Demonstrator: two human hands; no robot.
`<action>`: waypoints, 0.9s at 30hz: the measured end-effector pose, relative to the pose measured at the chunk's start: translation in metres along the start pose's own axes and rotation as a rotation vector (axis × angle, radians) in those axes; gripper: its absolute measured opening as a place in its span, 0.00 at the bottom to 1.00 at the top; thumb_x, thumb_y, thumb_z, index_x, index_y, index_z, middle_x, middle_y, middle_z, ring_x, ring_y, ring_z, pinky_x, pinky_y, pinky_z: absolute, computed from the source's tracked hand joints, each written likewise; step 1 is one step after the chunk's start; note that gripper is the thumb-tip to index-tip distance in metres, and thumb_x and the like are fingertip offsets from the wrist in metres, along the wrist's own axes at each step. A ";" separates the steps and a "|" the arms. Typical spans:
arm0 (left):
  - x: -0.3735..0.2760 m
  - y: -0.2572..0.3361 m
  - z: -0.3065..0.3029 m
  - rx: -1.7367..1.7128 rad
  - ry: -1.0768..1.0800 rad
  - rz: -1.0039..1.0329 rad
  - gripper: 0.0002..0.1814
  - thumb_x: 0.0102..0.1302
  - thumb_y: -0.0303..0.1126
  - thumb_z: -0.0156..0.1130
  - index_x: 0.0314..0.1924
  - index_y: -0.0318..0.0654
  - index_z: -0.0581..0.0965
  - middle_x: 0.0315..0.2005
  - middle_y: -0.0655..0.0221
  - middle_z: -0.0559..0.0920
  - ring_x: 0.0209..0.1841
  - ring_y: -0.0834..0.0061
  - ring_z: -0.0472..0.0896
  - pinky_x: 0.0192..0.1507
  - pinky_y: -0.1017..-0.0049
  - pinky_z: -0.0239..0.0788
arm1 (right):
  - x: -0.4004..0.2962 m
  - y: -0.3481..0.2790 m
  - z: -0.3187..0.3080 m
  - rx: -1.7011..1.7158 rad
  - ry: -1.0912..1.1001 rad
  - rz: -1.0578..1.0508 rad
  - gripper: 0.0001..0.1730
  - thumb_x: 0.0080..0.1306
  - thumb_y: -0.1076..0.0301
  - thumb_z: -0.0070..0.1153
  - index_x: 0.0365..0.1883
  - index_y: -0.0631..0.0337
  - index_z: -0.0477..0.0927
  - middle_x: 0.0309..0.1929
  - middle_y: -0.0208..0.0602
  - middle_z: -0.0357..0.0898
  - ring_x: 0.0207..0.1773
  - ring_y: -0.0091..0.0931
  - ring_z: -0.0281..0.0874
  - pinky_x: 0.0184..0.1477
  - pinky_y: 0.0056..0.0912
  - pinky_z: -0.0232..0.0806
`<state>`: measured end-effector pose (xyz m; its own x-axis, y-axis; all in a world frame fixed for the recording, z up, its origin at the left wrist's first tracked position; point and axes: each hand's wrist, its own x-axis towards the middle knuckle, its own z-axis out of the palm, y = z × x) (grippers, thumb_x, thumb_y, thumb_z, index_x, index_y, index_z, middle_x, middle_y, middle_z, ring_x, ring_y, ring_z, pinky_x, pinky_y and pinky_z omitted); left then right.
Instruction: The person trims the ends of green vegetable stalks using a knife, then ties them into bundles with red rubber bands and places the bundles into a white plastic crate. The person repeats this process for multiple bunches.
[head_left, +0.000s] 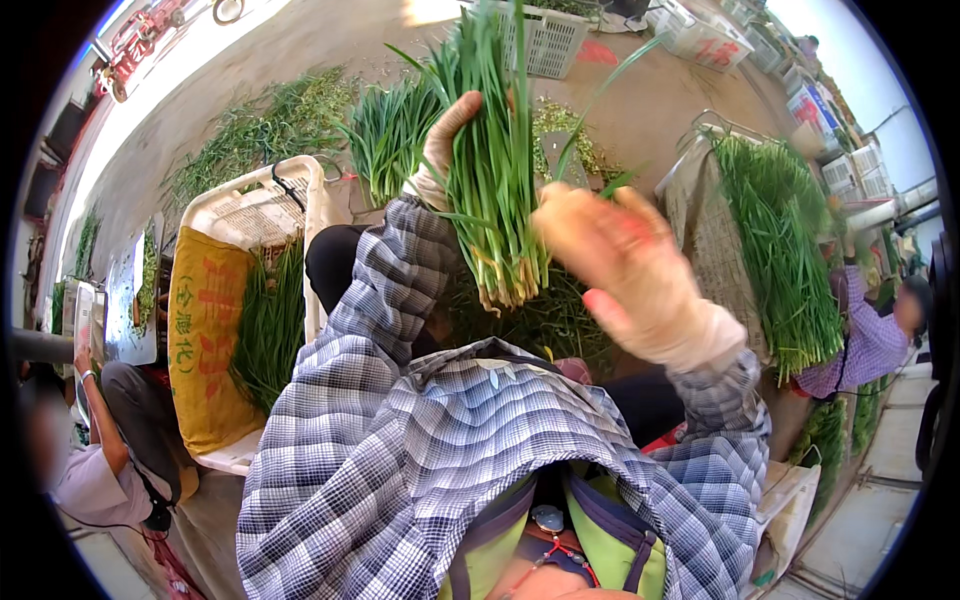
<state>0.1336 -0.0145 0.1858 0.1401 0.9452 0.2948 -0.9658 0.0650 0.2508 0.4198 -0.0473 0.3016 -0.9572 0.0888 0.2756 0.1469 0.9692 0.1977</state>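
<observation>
My left hand (444, 154), in a pale glove, grips an upright bunch of green stalks (491, 172), apparently garlic chives, with pale root ends pointing down. My right hand (626, 262), gloved too and blurred by motion, is just right of the bunch's lower end. From its fingertips a single long leaf (600, 101) slants up to the right; whether the fingers pinch it cannot be told. Beyond my left hand, a cut bunch (390, 131) stands on the ground. Loose leaves (559, 322) lie below the held bunch.
At left, a white plastic crate (262, 202) with a yellow sack holds more greens. A cloth-lined crate (697, 195) of greens (780, 240) stands right. Trimmings (277, 124) litter the floor beyond. A white crate (551, 45) stands ahead. People sit at left (105, 480) and right (862, 337).
</observation>
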 end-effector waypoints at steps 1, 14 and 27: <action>0.004 0.006 -0.003 0.171 -0.066 0.013 0.28 0.73 0.45 0.57 0.64 0.31 0.72 0.53 0.64 0.82 0.51 0.71 0.84 0.56 0.63 0.78 | -0.022 0.020 -0.007 0.317 -0.049 0.203 0.45 0.68 0.52 0.58 0.78 0.55 0.53 0.77 0.38 0.58 0.77 0.35 0.57 0.75 0.39 0.52; 0.116 -0.017 0.026 0.849 0.349 0.247 0.19 0.60 0.31 0.72 0.50 0.34 0.80 0.40 0.64 0.86 0.39 0.69 0.86 0.44 0.69 0.80 | 0.075 0.138 0.149 1.382 0.195 0.758 0.40 0.53 0.47 0.75 0.57 0.63 0.75 0.50 0.36 0.83 0.53 0.28 0.80 0.58 0.31 0.72; 0.152 -0.017 -0.125 0.922 0.465 0.163 0.25 0.53 0.31 0.79 0.51 0.38 0.81 0.44 0.71 0.86 0.46 0.74 0.82 0.53 0.72 0.74 | 0.118 0.201 0.267 1.150 0.060 0.925 0.51 0.45 0.55 0.81 0.64 0.60 0.68 0.57 0.38 0.81 0.60 0.30 0.78 0.63 0.32 0.69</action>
<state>0.1440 0.1682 0.1114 -0.2635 0.9632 0.0534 -0.3972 -0.1588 0.9039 0.2693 0.2191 0.1227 -0.6197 0.7816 -0.0712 0.3840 0.2227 -0.8961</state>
